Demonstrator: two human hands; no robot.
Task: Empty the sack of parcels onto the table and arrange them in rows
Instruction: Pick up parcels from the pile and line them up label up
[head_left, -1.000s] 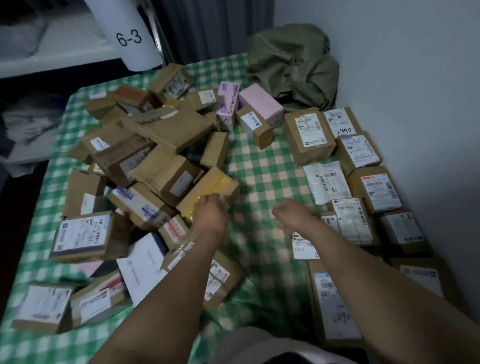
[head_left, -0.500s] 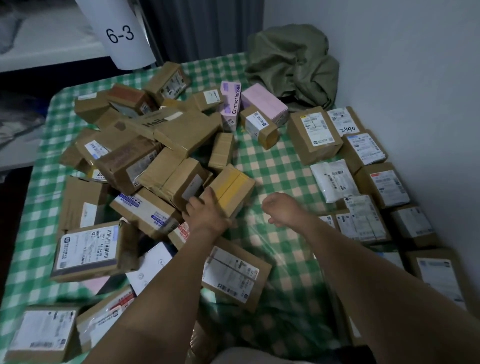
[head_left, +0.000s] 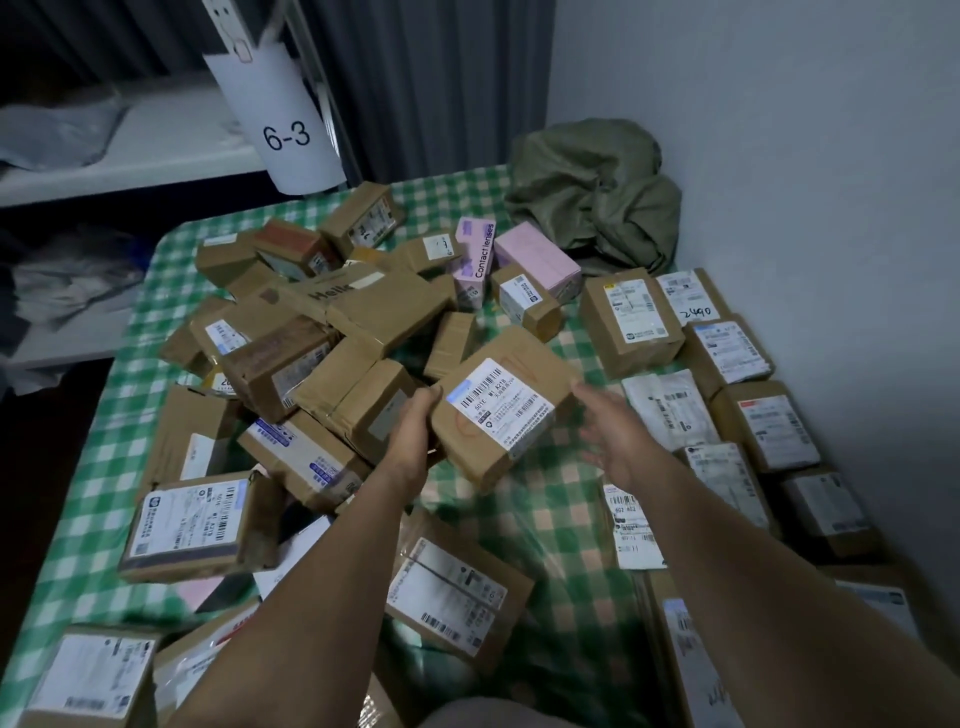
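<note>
Nearby, the left hand (head_left: 415, 426) curls its fingers round the left edge of a cardboard parcel (head_left: 498, 410) held above the checked table (head_left: 524, 525); the right hand (head_left: 613, 436), fingers spread, hovers just beside its right edge. Far right lies the crumpled sack (head_left: 592, 192).

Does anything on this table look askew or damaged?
Yes. On the left, the cardboard boxes lie in a jumbled heap, tilted on one another, unlike the flat rows by the wall. One labelled box at the heap's near edge looks crumpled at its right end.

You see a white sign (head_left: 283, 124) marked 6-3, a grey curtain (head_left: 441, 88) behind it, a white shelf (head_left: 156, 150) to its left.
</note>
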